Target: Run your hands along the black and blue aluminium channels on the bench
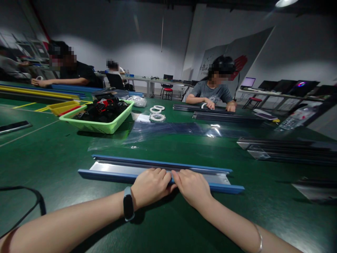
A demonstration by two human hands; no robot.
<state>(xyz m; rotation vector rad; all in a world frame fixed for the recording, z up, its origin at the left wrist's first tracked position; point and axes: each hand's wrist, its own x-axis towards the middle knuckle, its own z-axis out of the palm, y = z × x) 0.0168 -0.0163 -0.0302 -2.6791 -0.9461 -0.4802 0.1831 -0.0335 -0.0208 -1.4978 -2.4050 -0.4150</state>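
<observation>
While the left hand [152,184] and right hand [194,186], side by side near mid-length, are curled closed over its near wall [105,175], full contact hidden, the blue-rimmed channel [118,169] lies flat on the green table [47,158]. Pressure concentrated at one spot could bow the wall; uneven force could skid the channel toward the plastic film [181,130] beyond, its ends being unheld

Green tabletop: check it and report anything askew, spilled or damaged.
No spill or damage stands out. The clear, glossy plastic sheeting beyond the long blue-edged metal channel lies unevenly spread, its edges slanting, so it looks slightly untidy.
</observation>
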